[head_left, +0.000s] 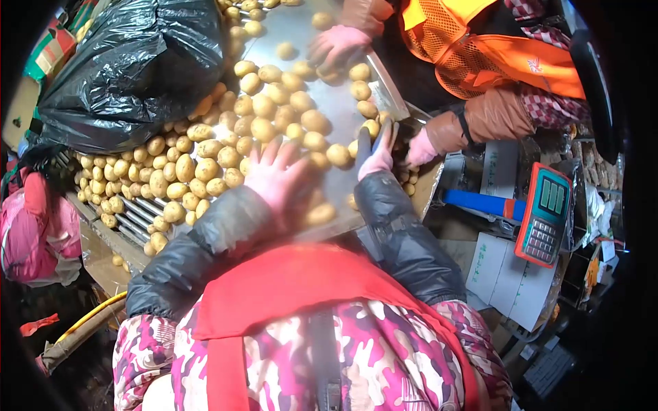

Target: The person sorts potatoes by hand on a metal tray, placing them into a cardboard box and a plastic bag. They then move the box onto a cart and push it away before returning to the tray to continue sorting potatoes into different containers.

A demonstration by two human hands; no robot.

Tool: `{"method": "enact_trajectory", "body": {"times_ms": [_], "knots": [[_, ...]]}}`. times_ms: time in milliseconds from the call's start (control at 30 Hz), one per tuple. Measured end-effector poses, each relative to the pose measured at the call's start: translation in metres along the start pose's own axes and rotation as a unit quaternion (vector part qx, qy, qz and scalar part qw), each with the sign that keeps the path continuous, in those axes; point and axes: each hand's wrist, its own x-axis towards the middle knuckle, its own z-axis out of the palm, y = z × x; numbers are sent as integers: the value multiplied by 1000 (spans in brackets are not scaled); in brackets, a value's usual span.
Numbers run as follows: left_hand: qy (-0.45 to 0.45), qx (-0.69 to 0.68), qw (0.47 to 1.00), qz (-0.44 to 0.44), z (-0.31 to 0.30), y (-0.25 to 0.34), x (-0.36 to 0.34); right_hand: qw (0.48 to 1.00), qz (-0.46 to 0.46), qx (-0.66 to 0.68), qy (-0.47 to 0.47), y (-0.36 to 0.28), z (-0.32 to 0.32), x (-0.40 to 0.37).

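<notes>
Many yellow potatoes (263, 130) lie on a metal sorting table (274, 41) in front of me. My left hand (277, 172), in a pink glove, is spread palm down over the potatoes near the table's front, slightly blurred. My right hand (376, 149), gloved in pink with dark fingers, is at the table's right edge, its fingers stretched out and apart beside a few potatoes. Nothing is visibly held in either hand. Some potatoes near my left hand are smeared by motion.
A co-worker's pink-gloved hand (336, 46) reaches over the table, the other hand (420, 148) beside the right edge. A black plastic bag (137, 75) bulges at left above metal rollers (140, 218). A red-framed scale display (546, 214) and white boxes (504, 277) stand at right.
</notes>
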Motion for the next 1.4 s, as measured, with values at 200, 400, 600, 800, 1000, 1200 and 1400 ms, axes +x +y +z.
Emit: {"method": "enact_trajectory", "body": {"times_ms": [200,400,600,800,1000,1200,1400], "knots": [[12,-48,999,4,-4,-14,-36,982,-46,-175,-45,-57,21,19],[38,-39,998,23,11,-18,-46,891,187,402,-96,-79,-7,32],[26,-47,999,-2,6,-13,-46,794,246,547,-95,-20,-15,0],[32,15,999,-2,34,-24,-48,852,181,486,-70,-12,-39,-32],[-11,-43,999,-15,11,-9,-46,745,213,621,-117,-16,-95,-92],[90,-17,996,-20,13,-23,-41,834,299,462,-30,45,-134,-113],[135,26,989,-60,9,-11,-54,862,274,420,-76,91,-135,-99]]}}
